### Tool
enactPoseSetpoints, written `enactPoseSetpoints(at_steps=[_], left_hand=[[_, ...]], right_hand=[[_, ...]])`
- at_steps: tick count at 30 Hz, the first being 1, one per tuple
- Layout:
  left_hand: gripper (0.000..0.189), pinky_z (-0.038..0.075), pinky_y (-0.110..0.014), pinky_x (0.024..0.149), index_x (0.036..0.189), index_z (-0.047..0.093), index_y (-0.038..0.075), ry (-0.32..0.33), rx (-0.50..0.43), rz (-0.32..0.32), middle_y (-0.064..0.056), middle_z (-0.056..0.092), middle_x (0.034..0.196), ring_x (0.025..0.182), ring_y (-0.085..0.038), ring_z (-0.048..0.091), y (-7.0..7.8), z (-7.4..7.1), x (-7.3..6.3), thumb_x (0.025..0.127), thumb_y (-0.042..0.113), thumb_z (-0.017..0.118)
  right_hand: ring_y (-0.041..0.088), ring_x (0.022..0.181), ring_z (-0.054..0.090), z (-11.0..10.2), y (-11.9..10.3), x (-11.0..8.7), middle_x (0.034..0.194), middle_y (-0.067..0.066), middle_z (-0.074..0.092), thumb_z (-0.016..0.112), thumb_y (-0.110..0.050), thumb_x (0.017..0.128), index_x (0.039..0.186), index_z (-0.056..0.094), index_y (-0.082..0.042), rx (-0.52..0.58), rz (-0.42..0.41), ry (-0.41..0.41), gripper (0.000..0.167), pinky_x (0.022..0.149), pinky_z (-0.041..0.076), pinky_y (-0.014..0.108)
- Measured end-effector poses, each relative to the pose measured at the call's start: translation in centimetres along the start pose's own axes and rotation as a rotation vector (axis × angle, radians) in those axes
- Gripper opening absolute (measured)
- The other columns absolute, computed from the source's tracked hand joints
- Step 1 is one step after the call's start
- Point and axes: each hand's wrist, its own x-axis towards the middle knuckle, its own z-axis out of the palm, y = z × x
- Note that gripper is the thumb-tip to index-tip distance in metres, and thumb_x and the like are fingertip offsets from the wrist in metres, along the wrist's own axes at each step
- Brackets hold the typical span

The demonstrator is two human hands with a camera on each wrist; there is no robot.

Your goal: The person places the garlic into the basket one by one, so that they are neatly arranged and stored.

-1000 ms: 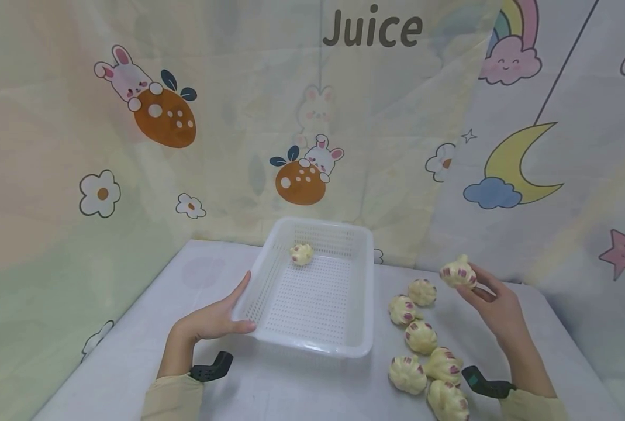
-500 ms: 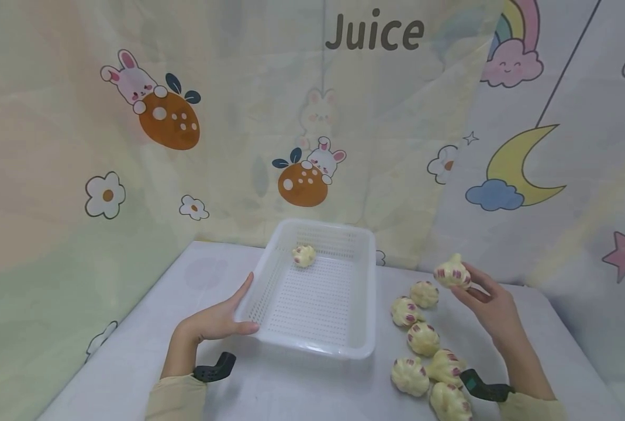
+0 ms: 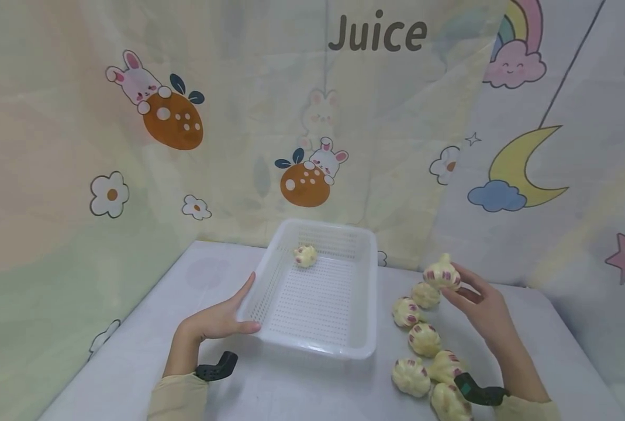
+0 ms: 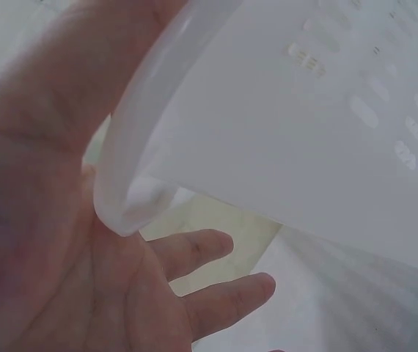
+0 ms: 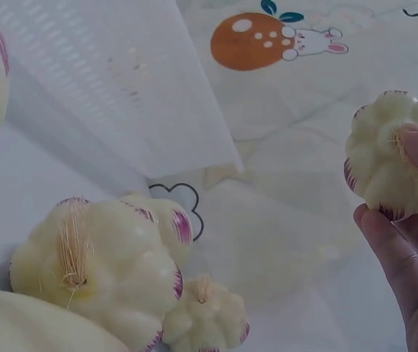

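Observation:
A white perforated plastic basket (image 3: 312, 349) stands in the middle of the table, with one garlic bulb (image 3: 305, 255) in its far left part. My left hand (image 3: 214, 320) holds the basket's near left corner, thumb along the front and fingers at the left side. In the left wrist view, the basket rim (image 4: 117, 176) sits against the palm between thumb and fingers. My right hand (image 3: 483, 307) pinches another garlic bulb (image 3: 441, 273), purple-streaked, over the far end of the loose bulbs. The right wrist view shows the thumb on the root end of this held garlic bulb (image 5: 381, 165).
Several garlic bulbs (image 3: 424, 340) lie in a loose cluster to the basket's right, running toward the near edge. A white cloth covers the table (image 3: 286, 386). Behind it hangs a printed curtain (image 3: 228, 175) with rabbits and a moon.
My right hand has carried its garlic bulb leftward toward the basket. The left hand keeps its place at the basket corner; the whole view has shifted slightly.

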Motion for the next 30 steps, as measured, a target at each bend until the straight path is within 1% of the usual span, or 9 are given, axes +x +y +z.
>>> enactPoseSetpoints(at_steps=[2, 3, 8, 16, 22, 24, 26, 28, 30], left_hand=[[0.115, 0.022, -0.055, 0.111, 0.152, -0.015, 0.023, 0.003, -0.001, -0.001, -0.016, 0.004, 0.16, 0.144, -0.033, 0.019, 0.0, 0.1, 0.1, 0.08, 0.039, 0.074], [0.115, 0.022, -0.055, 0.111, 0.152, -0.015, 0.023, 0.003, -0.002, -0.001, -0.016, 0.005, 0.16, 0.144, -0.033, 0.019, 0.0, 0.1, 0.1, 0.08, 0.038, 0.074], [0.115, 0.024, -0.054, 0.111, 0.152, -0.015, 0.022, 0.002, -0.005, 0.005, -0.015, 0.008, 0.16, 0.143, -0.032, 0.023, -0.2, 0.1, 0.2, 0.08, 0.037, 0.074], [0.117, 0.024, -0.054, 0.11, 0.151, -0.016, 0.023, 0.0, -0.005, 0.003, -0.016, 0.008, 0.16, 0.143, -0.032, 0.023, -0.2, 0.0, 0.2, 0.079, 0.041, 0.074], [0.117, 0.021, -0.054, 0.112, 0.152, -0.014, 0.021, 0.01, 0.003, 0.006, -0.016, 0.002, 0.16, 0.145, -0.033, 0.015, -0.3, -0.1, 0.1, 0.078, 0.043, 0.074], [0.117, 0.02, -0.054, 0.113, 0.152, -0.014, 0.02, 0.007, 0.002, 0.007, -0.016, 0.001, 0.16, 0.145, -0.033, 0.013, -0.1, -0.1, 0.1, 0.078, 0.043, 0.074], [0.118, 0.02, -0.054, 0.113, 0.152, -0.014, 0.019, 0.006, 0.0, 0.006, -0.016, 0.0, 0.16, 0.146, -0.033, 0.013, 0.0, -0.1, 0.1, 0.078, 0.044, 0.074], [0.119, 0.021, -0.054, 0.112, 0.152, -0.014, 0.02, 0.006, 0.003, 0.0, -0.015, 0.001, 0.16, 0.145, -0.033, 0.014, 0.1, 0.0, 0.0, 0.077, 0.047, 0.074], [0.119, 0.021, -0.054, 0.112, 0.152, -0.013, 0.022, 0.004, 0.002, -0.01, -0.014, 0.002, 0.16, 0.146, -0.032, 0.014, 0.3, 0.1, 0.0, 0.076, 0.048, 0.074]], right_hand=[[-0.015, 0.102, 0.046, 0.0, -0.2, -0.2, 0.144, 0.017, 0.041, 0.062, -0.043, 0.09, 0.148, 0.034, -0.024, 0.009, -0.001, -0.009, 0.068, 0.077, 0.042, 0.005], [-0.019, 0.1, 0.043, 0.1, -0.3, -0.2, 0.144, 0.016, 0.041, 0.062, -0.043, 0.09, 0.148, 0.034, -0.025, 0.013, -0.001, -0.012, 0.068, 0.077, 0.042, 0.005], [-0.022, 0.097, 0.042, 0.6, -0.3, -0.2, 0.141, 0.015, 0.042, 0.063, -0.042, 0.089, 0.148, 0.035, -0.023, 0.029, -0.02, -0.006, 0.067, 0.077, 0.042, 0.005], [-0.022, 0.096, 0.044, 1.1, -0.9, -0.3, 0.139, 0.013, 0.046, 0.064, -0.041, 0.089, 0.147, 0.037, -0.023, 0.005, -0.049, -0.006, 0.067, 0.078, 0.047, 0.009], [-0.024, 0.096, 0.044, 1.2, -1.7, -0.5, 0.141, 0.015, 0.044, 0.064, -0.04, 0.089, 0.148, 0.035, -0.023, 0.013, -0.056, -0.025, 0.068, 0.077, 0.046, 0.007], [-0.019, 0.099, 0.048, 1.1, -2.0, -0.6, 0.142, 0.015, 0.043, 0.063, -0.041, 0.089, 0.148, 0.034, -0.024, 0.003, -0.055, -0.038, 0.068, 0.078, 0.047, 0.009], [-0.009, 0.106, 0.054, 1.1, -2.2, -0.7, 0.143, 0.014, 0.043, 0.063, -0.041, 0.089, 0.148, 0.034, -0.025, -0.011, -0.058, -0.05, 0.068, 0.079, 0.048, 0.011], [-0.005, 0.108, 0.054, 1.2, -2.4, -0.9, 0.144, 0.013, 0.042, 0.063, -0.041, 0.089, 0.148, 0.034, -0.026, -0.013, -0.061, -0.065, 0.067, 0.079, 0.048, 0.012], [-0.007, 0.109, 0.053, 1.2, -2.5, -1.0, 0.144, 0.013, 0.042, 0.063, -0.041, 0.089, 0.148, 0.035, -0.027, -0.007, -0.062, -0.08, 0.067, 0.08, 0.048, 0.013]])
